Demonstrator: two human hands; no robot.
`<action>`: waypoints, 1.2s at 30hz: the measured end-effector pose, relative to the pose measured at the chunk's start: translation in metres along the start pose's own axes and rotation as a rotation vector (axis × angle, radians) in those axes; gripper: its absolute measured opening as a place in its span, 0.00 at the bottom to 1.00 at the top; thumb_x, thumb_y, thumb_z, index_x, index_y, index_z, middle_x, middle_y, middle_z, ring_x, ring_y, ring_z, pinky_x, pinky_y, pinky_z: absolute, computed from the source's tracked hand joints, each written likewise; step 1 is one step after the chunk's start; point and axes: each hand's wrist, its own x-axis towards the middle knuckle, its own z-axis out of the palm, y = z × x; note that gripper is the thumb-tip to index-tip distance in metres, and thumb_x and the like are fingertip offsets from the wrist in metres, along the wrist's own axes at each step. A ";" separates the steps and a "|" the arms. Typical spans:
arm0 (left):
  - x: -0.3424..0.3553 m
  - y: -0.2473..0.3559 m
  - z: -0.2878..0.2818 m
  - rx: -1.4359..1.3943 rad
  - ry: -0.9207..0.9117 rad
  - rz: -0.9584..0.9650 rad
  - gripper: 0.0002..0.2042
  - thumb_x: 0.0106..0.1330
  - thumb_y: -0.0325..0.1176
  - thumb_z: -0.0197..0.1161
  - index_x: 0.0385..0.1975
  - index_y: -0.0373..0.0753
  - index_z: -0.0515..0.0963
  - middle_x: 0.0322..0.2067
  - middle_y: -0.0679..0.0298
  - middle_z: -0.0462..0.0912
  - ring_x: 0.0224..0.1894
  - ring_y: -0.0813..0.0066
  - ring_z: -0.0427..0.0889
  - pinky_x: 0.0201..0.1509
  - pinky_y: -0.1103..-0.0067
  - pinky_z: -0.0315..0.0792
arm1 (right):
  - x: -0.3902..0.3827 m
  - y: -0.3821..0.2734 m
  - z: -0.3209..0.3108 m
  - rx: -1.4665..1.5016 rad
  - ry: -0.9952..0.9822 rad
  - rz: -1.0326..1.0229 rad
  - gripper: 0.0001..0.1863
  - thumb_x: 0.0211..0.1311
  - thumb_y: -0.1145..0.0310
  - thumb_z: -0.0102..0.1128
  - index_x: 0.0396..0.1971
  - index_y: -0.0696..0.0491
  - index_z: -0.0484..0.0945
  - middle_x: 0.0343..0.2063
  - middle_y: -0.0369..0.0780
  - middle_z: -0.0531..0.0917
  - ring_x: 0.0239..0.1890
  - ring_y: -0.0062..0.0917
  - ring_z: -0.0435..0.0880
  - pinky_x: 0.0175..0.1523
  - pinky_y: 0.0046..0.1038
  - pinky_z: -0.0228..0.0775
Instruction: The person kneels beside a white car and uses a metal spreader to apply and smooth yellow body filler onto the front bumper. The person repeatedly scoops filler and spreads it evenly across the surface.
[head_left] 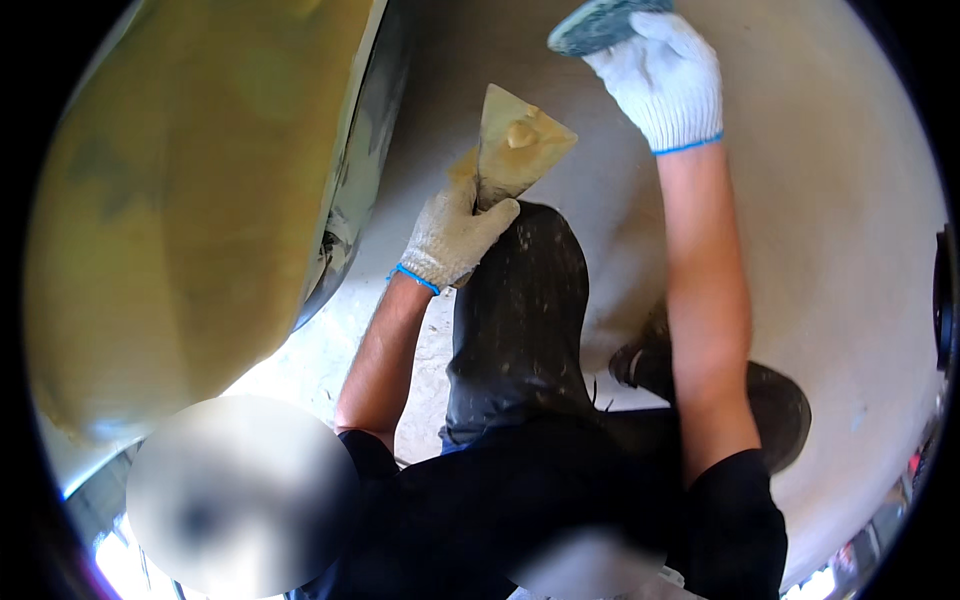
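Observation:
My left hand (450,235), in a white knit glove with a blue cuff, is closed round the lower end of a putty knife (505,172). The knife's flat blade flares upward over my bent knee, and a dab of yellowish putty (522,134) sticks to its face. A second yellowish edge shows behind the blade, too hidden to name. Farther away and to the right, my gloved right hand (665,85) grips a flat grey-green pad (602,27) with a rounded edge. The top of the frame cuts the pad off, so its kind is unclear.
A large curved panel (220,190) coated in yellow-brown fills the left side, its dark edge (350,210) close to my left hand. My dark-trousered knee (525,300) rises between my arms above the grey floor (840,250). A dark round object (943,300) stands at the far right rim.

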 end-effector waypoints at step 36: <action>-0.196 -0.052 0.105 0.322 -0.107 -0.843 0.19 0.66 0.47 0.66 0.41 0.34 0.84 0.36 0.44 0.87 0.43 0.43 0.86 0.48 0.59 0.78 | -0.003 0.150 0.044 -0.512 0.082 -0.475 0.18 0.56 0.81 0.64 0.47 0.53 0.86 0.39 0.40 0.86 0.40 0.26 0.86 0.46 0.26 0.81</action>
